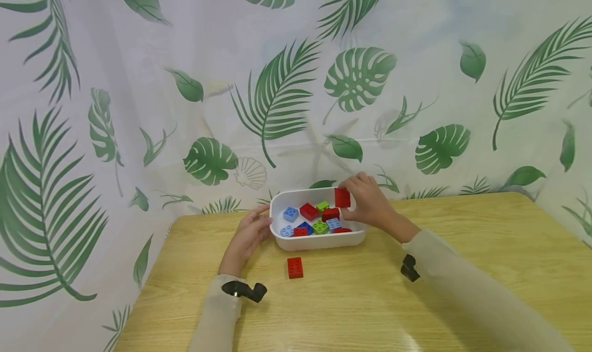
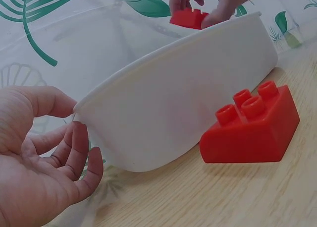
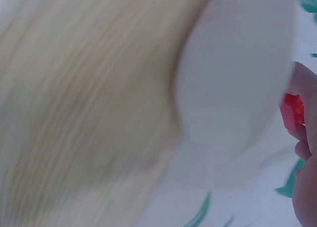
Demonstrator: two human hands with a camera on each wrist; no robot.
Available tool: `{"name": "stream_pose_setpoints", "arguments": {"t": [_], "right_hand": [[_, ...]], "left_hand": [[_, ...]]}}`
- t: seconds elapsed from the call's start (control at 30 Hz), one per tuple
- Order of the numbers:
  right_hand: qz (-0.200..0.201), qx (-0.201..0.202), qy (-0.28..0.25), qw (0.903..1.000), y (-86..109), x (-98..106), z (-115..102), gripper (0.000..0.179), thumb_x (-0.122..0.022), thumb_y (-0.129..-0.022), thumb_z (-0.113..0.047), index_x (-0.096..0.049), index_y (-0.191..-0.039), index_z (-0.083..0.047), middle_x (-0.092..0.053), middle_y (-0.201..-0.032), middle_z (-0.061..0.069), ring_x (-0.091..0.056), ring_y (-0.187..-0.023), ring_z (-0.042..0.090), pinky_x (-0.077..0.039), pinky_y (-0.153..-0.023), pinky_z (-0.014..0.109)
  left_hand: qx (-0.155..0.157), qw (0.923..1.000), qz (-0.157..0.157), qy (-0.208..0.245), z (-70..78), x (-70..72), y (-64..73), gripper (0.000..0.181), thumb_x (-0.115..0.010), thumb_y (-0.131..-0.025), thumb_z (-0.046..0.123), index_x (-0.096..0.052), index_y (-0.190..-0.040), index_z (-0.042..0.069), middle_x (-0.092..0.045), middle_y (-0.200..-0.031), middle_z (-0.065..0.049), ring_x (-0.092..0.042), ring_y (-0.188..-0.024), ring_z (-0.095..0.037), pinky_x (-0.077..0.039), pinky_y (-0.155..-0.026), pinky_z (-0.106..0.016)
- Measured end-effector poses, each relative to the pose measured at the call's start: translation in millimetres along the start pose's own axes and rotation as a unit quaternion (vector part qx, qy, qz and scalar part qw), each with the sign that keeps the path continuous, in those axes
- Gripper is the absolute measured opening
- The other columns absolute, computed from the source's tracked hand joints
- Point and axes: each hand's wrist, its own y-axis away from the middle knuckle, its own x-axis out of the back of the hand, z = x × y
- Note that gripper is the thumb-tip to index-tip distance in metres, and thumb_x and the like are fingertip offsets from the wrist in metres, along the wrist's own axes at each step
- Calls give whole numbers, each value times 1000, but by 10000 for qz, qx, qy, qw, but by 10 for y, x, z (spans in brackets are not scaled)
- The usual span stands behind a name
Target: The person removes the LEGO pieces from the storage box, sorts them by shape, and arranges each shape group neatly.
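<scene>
A white box stands on the table with several red, blue, light-blue and green toy bricks inside. At its left end my left hand grips the rim; in the left wrist view the left hand's fingertips meet at the rim's corner. Over the box's right end, my right hand pinches a red brick between thumb and fingers, raised above the other bricks. The right wrist view is blurred and catches that red brick in the right hand at its edge.
In front of the box, a second red brick lies studs up on the wooden table. Behind the table hangs a white cloth with green leaf prints, close to the back of the box. Each sleeve carries a black wrist camera.
</scene>
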Motion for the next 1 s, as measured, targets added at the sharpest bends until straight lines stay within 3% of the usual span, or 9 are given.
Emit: {"name": "stream_pose_setpoints", "arguments": {"t": [0.17,0.3,0.47,0.73,1.0], "right_hand": [[242,115,-416,9988,3,166,-194,51,-90,-68,-18,-66,-112,-8,-71,-107,7,-52,-103,25,-45,-88,44],[118,49,-836,9964,42,305,-378,50,-89,-69,-17,-66,-113,-8,-70,-109,6,-51,-106,23,-46,-90,44],[-140,-52,-1182,9929,130,409,-620,51,-90,-70,-18,-66,-115,-10,-70,-111,3,-51,-107,20,-50,-88,41],[-534,219,-1539,9864,243,426,-955,47,-89,-71,-15,-69,-114,-13,-70,-110,-3,-50,-106,15,-54,-82,31],[-1019,526,-1317,9846,282,314,-1128,43,-87,-73,-21,-70,-112,-14,-73,-111,-4,-56,-107,16,-52,-91,34]], "left_hand": [[-91,9999,28,132,-10,-17,-7,49,-56,-99,0,-50,-148,4,-60,-120,-14,-60,-104,-19,-53,-89,-28],[-130,9997,29,210,-15,-18,-19,49,-56,-99,-2,-50,-147,1,-59,-110,-8,-60,-99,-17,-54,-86,-25],[-66,9998,37,165,-6,-10,-15,50,-56,-98,-2,-49,-148,3,-58,-109,-6,-59,-100,-16,-53,-86,-25],[43,9999,100,82,7,-12,-4,49,-58,-99,1,-51,-147,6,-59,-112,-5,-59,-104,-17,-53,-90,-26],[74,9999,68,100,0,-6,-6,50,-58,-99,2,-51,-148,8,-59,-119,-8,-60,-107,-17,-53,-93,-27]]}}
